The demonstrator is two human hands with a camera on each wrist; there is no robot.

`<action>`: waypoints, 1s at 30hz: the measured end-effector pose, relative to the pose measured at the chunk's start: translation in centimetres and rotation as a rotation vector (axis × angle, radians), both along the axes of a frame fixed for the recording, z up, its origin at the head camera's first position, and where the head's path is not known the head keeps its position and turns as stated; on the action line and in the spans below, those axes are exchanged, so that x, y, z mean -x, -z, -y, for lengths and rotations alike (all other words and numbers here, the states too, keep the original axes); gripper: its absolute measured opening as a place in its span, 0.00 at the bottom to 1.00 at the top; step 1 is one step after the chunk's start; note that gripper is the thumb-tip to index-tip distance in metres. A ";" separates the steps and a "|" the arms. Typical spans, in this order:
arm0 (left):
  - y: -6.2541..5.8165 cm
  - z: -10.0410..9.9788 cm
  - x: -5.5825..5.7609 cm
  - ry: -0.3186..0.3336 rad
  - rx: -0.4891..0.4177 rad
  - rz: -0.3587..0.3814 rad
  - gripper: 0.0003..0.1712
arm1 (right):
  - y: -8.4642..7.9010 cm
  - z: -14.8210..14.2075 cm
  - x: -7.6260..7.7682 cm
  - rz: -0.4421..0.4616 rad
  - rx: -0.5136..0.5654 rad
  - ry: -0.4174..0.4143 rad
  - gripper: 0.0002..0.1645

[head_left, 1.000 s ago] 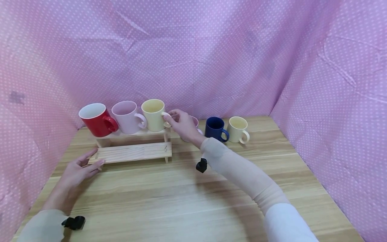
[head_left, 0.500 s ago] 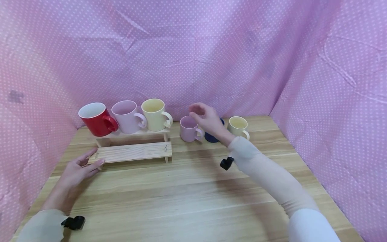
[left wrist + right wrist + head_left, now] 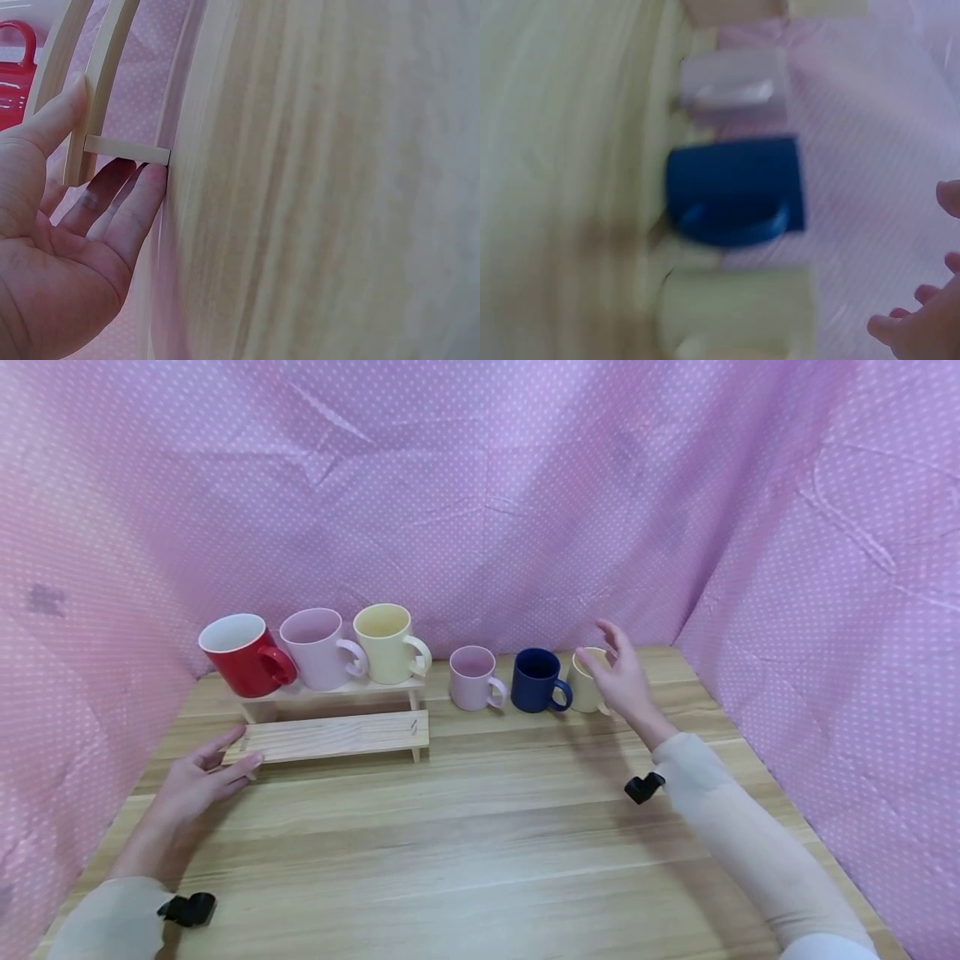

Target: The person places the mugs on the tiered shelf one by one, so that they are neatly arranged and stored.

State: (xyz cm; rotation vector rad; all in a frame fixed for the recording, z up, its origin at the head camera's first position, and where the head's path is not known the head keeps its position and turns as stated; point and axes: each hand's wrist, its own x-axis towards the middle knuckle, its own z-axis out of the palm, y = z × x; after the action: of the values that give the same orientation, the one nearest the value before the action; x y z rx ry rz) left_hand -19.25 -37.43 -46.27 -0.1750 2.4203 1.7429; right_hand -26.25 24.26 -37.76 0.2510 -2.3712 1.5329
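Note:
My left hand [image 3: 191, 783] holds the left end of a two-tier wooden rack [image 3: 333, 737]; in the left wrist view its thumb lies along the lower board [image 3: 97, 97] and its fingers touch the leg below. Over the small yellow mug [image 3: 581, 690] hovers my right hand [image 3: 624, 683], thumb and fingers spread, with nothing in it. Part of that mug is hidden behind the hand. To its left stand a navy blue mug [image 3: 531, 683] and a small pink mug [image 3: 471, 683], handles to the right. The right wrist view is blurred.
On the rack's upper tier stand a large red mug [image 3: 243, 667] with a white inside, a large pink mug [image 3: 317, 656] and a large yellow mug [image 3: 384, 652]. Pink dotted cloth [image 3: 480, 510] hangs behind and at both sides of the wooden table [image 3: 420, 852].
My right hand has let go of the large yellow mug's handle on the rack and moved right, past the small pink and blue mugs. The left hand stays at the rack's end.

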 end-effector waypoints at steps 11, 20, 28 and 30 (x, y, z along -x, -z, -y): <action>0.0 0.1 -0.1 0.006 0.045 -0.025 0.52 | 4.1 -4.8 -0.6 0.140 0.001 0.057 0.50; -0.2 -0.8 0.8 0.012 0.008 0.023 0.56 | 6.3 -6.4 -1.4 0.263 0.055 0.044 0.47; -0.4 -0.4 0.3 0.006 0.016 0.020 0.55 | 8.5 -5.8 -1.0 0.253 0.078 -0.003 0.42; -0.5 -0.1 0.0 0.001 0.012 0.020 0.55 | 8.6 -5.4 -0.9 0.251 0.112 -0.013 0.40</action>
State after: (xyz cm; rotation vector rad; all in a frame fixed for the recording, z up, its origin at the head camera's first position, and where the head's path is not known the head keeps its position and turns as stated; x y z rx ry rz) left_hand -19.25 -37.28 -45.73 -0.1919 2.4172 1.7185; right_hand -25.36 29.61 -46.40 0.0510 -2.4603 1.7903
